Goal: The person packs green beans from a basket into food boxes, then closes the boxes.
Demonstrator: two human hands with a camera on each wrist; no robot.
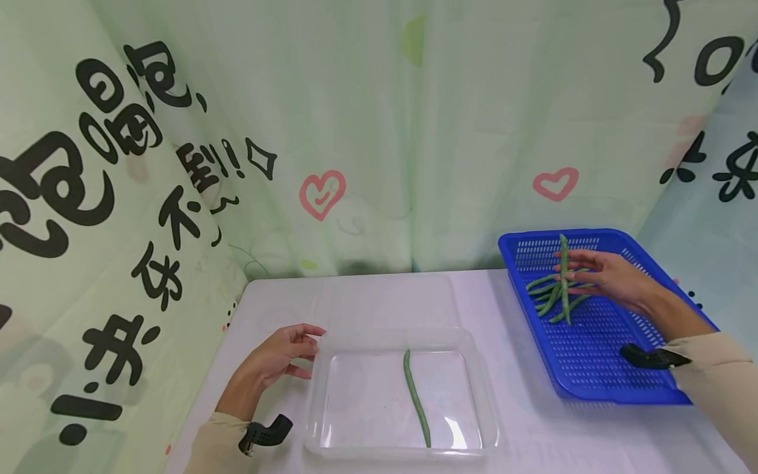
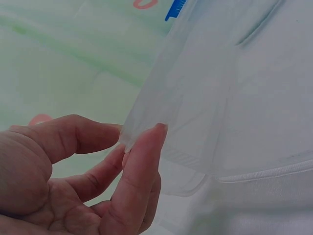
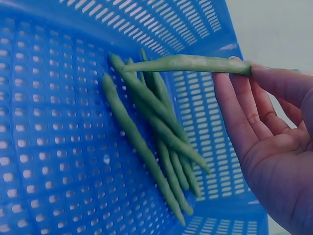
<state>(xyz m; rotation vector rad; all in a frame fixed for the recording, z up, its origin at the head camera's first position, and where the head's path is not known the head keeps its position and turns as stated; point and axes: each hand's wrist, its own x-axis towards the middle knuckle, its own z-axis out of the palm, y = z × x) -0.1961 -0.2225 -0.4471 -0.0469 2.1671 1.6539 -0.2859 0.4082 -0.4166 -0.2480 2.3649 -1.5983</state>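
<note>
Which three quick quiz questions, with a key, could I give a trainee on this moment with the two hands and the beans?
1. Count: how many green beans lie in the clear plastic container?
2. True or false: the right hand holds a single bean over the blue perforated basket.
3. Multiple choice: what do the fingers of the left hand hold?
A) the basket's rim
B) the container's edge
C) the bean in the container

Key:
1. One.
2. True.
3. B.
</note>
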